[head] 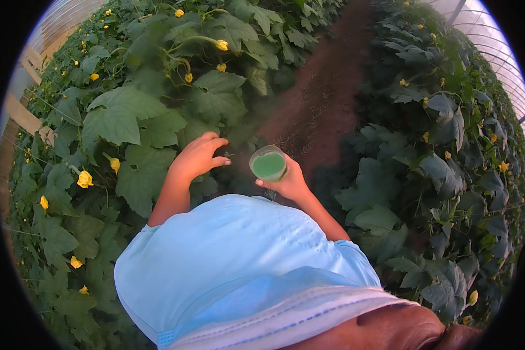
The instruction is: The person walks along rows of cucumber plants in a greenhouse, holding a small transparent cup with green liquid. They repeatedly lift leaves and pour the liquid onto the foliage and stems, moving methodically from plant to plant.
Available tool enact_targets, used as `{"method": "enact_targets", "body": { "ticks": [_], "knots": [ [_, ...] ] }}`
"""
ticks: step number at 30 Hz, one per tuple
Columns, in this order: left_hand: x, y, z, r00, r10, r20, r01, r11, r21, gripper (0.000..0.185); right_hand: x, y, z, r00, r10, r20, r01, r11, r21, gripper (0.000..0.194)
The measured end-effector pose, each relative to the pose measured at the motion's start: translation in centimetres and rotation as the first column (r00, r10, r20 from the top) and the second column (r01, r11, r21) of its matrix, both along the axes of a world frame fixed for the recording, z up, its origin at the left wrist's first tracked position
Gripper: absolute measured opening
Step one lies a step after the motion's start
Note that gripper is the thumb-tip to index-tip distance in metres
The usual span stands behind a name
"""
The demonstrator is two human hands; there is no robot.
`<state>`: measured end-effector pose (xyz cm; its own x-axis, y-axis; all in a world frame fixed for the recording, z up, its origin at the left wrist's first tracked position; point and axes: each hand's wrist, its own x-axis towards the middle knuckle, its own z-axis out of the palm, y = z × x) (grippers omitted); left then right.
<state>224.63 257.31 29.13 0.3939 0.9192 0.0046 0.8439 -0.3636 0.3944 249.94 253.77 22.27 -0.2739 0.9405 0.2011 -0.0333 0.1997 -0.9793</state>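
Observation:
My right hand (292, 178) grips a clear cup (254, 154) from its right side. Green liquid (269, 165) fills much of the cup, whose mouth faces up toward me. To the left, my left hand (201, 155) is held over the foliage with its thumb and fingers apart, and nothing shows between them. A small green shoot tip (229, 154) appears close to its thumb; whether they touch, I cannot tell. Broad lobed leaves of a cucurbit vine (146, 173) spread beside and below that hand. Yellow blossoms (85, 179) dot the vines.
A bare soil path (315, 100) runs ahead between two dense rows of vines. The right row (376, 188) stands close to my right arm. Thin wires (54, 107) and a wooden rail (26, 116) are at left. Curved greenhouse hoops (498, 57) rise at far right.

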Motion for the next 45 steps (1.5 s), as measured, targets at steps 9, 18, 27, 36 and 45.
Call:
{"method": "enact_targets", "body": {
  "ticks": [9,18,27,36,45],
  "knots": [
    [10.9,19.2,-4.0,0.943,-0.333,0.018,0.333,0.941,-0.055,0.037,6.7,9.2,-1.4,0.972,-0.223,0.07,0.224,0.975,-0.007,0.055],
    [15.2,39.4,-5.3,0.988,-0.074,0.133,0.03,0.951,0.308,0.037,12.3,24.8,-0.5,0.9,-0.371,0.23,0.362,0.929,0.08,0.056],
    [16.7,48.0,-9.3,0.973,-0.017,0.23,-0.036,0.974,0.223,0.038,14.9,37.0,-0.9,0.89,-0.439,0.121,0.442,0.897,0.002,0.055],
    [17.7,52.6,-13.8,0.919,0.108,0.379,-0.141,0.988,0.061,0.033,19.4,51.1,-3.2,0.933,-0.356,0.055,0.359,0.931,-0.06,0.055],
    [26.6,68.2,-14.3,0.91,0.122,0.396,-0.219,0.953,0.209,0.036,28.2,66.8,-3.1,0.959,-0.269,0.085,0.271,0.962,-0.021,0.054]
  ]
}}
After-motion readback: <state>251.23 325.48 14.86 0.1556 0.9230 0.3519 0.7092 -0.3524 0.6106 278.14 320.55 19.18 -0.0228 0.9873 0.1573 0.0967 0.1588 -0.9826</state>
